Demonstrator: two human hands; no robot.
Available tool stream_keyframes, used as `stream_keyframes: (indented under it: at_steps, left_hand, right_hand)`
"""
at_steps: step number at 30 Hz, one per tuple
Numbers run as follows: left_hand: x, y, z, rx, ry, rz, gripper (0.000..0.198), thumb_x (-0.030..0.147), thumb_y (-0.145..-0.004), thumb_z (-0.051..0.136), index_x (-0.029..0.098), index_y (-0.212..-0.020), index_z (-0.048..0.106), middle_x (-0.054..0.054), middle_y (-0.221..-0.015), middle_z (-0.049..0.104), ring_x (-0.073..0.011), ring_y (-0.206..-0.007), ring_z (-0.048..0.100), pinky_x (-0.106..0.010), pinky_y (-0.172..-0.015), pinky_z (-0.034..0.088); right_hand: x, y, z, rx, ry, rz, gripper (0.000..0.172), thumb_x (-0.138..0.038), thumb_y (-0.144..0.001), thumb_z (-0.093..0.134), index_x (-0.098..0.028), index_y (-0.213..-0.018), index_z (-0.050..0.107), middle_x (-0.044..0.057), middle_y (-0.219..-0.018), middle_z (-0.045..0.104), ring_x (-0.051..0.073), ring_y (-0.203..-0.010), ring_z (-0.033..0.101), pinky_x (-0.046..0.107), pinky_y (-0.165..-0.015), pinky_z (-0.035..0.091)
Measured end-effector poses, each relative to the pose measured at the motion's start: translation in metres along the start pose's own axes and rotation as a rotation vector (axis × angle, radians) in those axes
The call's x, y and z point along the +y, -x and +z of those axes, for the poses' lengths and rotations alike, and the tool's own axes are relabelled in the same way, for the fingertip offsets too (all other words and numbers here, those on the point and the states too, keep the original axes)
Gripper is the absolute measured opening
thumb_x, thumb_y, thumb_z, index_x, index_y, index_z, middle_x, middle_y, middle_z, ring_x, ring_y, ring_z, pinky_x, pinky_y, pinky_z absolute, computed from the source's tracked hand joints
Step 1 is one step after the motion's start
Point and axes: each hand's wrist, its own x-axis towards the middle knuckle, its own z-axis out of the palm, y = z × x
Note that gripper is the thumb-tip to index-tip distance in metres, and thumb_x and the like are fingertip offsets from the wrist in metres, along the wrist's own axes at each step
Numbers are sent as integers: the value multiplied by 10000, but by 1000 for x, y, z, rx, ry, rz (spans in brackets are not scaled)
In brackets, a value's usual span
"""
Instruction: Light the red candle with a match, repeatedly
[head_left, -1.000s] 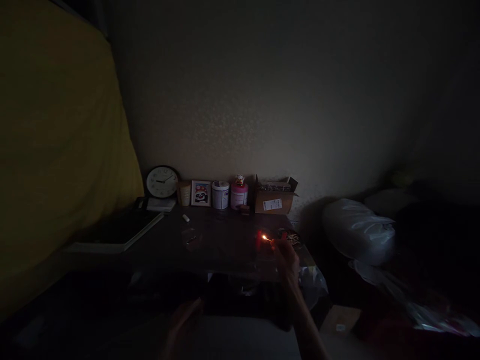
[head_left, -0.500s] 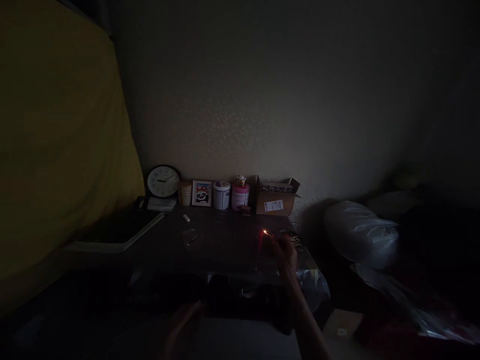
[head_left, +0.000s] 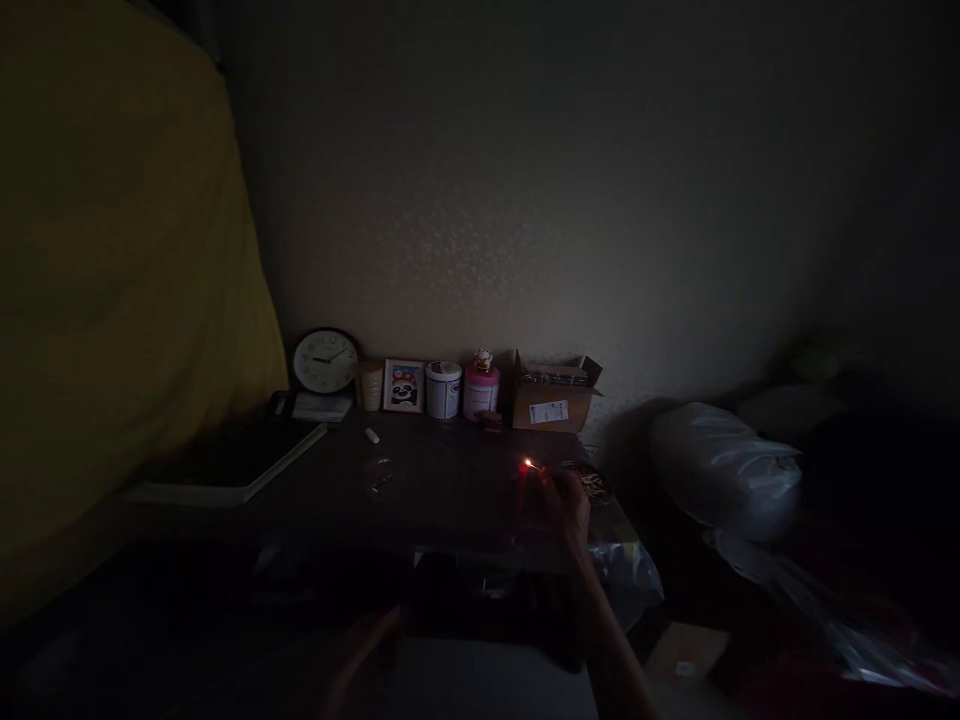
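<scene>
A dim home room: round black-rimmed wall clock [head_left: 325, 360], small framed panda picture [head_left: 403, 386] (propped against the wall) and open cardboard box [head_left: 553, 400] on a dark worktop [head_left: 442, 480].

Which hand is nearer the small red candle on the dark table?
Right. The right hand is just beside the small red candle, holding a lit flame at its top. The left hand hangs low, well short of the table.

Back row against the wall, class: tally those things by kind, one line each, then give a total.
Clock: 1
Beige cup: 1
Framed panda picture: 1
Round tubs: 2, a white tub and a pink tub with a small figure on its lid
Cardboard box: 1
Total: 6
</scene>
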Motion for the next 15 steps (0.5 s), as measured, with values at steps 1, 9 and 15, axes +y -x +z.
stream_keyframes:
  at_steps: [1, 9, 15]
  left_hand:
    - [-1, -3, 2, 4, 6, -21, 292, 409, -516, 754, 289, -776, 697, -54, -1009, 712, -359, -1186, 462, -469, -979, 407]
    - [-6, -23, 7, 38, 11, -94, 268, 480, -524, 726, 279, -699, 693, -60, -900, 738, -366, -1125, 519, -475, -940, 447]
    - [-4, -19, -21, -51, -195, -1, 396, 366, -422, 814, 274, -794, 716, -50, -1016, 710, -363, -1148, 498, -463, -973, 422]
  right_hand:
    - [0, 0, 1, -3, 1, 1, 337, -454, -691, 522, -149, -761, 648, 79, -753, 665, 202, -694, 600, 290, -621, 453]
    - [9, -2, 7, -42, 9, 25, 348, -445, -720, 515, -139, -818, 649, 94, -795, 673, 215, -709, 615, 299, -626, 459]
    - [15, -2, 9, -64, 6, 17, 355, -459, -723, 521, -144, -825, 646, 96, -824, 673, 221, -745, 610, 298, -642, 458]
